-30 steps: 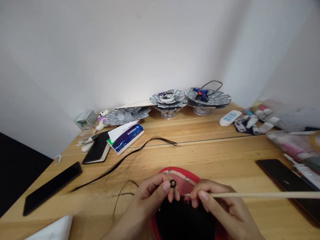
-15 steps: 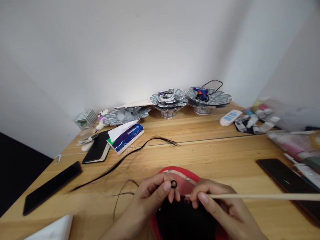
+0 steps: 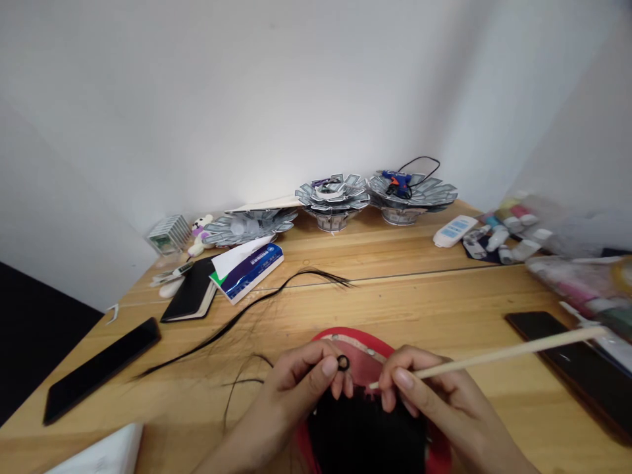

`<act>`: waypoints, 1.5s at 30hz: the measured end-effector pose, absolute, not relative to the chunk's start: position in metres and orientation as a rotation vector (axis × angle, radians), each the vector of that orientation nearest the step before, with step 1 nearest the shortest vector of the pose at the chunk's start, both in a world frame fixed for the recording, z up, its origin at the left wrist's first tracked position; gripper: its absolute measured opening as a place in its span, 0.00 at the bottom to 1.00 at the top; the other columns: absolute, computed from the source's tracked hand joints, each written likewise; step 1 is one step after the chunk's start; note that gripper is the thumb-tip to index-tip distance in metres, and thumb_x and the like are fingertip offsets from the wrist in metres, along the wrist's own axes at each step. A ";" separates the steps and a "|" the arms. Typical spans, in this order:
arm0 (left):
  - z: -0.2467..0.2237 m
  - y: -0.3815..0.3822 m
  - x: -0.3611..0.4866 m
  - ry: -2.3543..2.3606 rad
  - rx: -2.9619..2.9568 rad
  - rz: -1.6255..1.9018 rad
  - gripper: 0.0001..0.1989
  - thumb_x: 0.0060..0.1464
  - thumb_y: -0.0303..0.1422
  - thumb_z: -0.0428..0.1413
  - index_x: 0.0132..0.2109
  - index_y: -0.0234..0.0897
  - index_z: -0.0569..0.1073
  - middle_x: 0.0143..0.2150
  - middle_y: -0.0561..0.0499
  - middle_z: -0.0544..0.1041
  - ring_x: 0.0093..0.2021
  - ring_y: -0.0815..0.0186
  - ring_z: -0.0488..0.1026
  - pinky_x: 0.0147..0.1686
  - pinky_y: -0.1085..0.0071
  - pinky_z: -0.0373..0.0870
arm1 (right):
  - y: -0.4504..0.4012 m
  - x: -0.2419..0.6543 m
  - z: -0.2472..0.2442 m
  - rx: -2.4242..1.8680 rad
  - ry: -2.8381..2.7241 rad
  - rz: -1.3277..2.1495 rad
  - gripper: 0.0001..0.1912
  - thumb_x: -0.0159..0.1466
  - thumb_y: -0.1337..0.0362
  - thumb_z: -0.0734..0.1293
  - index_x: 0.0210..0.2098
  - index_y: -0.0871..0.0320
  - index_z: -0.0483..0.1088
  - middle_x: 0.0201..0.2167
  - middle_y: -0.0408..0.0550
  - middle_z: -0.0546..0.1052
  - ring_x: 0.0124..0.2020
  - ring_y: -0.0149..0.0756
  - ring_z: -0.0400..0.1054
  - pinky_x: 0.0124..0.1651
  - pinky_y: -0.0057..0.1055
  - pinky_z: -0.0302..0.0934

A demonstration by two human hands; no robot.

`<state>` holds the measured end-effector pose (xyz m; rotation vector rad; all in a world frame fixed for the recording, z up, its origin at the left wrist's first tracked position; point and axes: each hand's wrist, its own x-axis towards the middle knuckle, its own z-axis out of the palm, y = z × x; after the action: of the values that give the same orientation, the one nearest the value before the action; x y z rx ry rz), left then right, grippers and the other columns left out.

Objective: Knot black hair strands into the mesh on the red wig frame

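Two hands are busy at the bottom of the view, and all eyes are on a small black rubber ring (image 3: 343, 363), pinched firmly between the thumb and fingers of the left hand (image 3: 291, 388). The right hand (image 3: 434, 395) pinches a thin wooden stick (image 3: 494, 355), its tip near the ring and its far end pointing out toward two o'clock. Right beneath them lies a red-edged panel (image 3: 358, 349) set with metal eyelets, and a dark mass of black hair (image 3: 365, 434) fills the space at six o'clock.

Moving outward, a long black hair hank (image 3: 247, 322) snakes across the wooden table (image 3: 395, 296) from nine to twelve o'clock. At ten o'clock sit a black notebook (image 3: 190, 293) and a blue-and-white tissue packet (image 3: 247, 273), with a black smartphone (image 3: 101, 368) at nine. A second black smartphone (image 3: 567, 362) lies at three o'clock. Up at the far edge, around twelve to one o'clock, stand three silver paper fans (image 3: 333, 210), and a blue hot glue gun (image 3: 397, 184) rests on the rightmost one. A white remote control (image 3: 455, 231) lies just beyond at two o'clock.
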<state>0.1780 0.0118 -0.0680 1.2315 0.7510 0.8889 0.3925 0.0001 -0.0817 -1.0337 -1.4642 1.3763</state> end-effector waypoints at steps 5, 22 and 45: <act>-0.065 0.012 0.176 0.767 1.303 0.861 0.20 0.65 0.44 0.53 0.29 0.35 0.70 0.30 0.52 0.70 0.29 0.70 0.62 0.33 0.74 0.59 | 0.003 0.390 -0.085 -1.026 -1.454 1.349 0.21 0.69 0.51 0.64 0.26 0.56 0.77 0.25 0.44 0.75 0.25 0.30 0.65 0.28 0.24 0.57; -0.056 0.011 0.174 0.748 1.389 0.792 0.21 0.65 0.45 0.52 0.28 0.35 0.69 0.30 0.51 0.70 0.33 0.68 0.66 0.35 0.73 0.61 | 0.001 0.384 -0.074 -1.108 -1.491 1.276 0.23 0.68 0.50 0.65 0.23 0.58 0.76 0.22 0.44 0.74 0.22 0.30 0.66 0.27 0.26 0.60; -0.038 -0.002 0.147 0.962 1.788 0.597 0.14 0.68 0.38 0.48 0.41 0.42 0.77 0.45 0.49 0.80 0.44 0.64 0.75 0.46 0.74 0.67 | -0.004 0.375 -0.074 -1.223 -1.382 1.073 0.26 0.67 0.49 0.66 0.17 0.55 0.73 0.18 0.44 0.73 0.21 0.33 0.70 0.23 0.27 0.61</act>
<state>0.1470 -0.0016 -0.0378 1.7885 0.9624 0.5966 0.3755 -0.0043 -0.0739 -1.2231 -1.3824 1.0728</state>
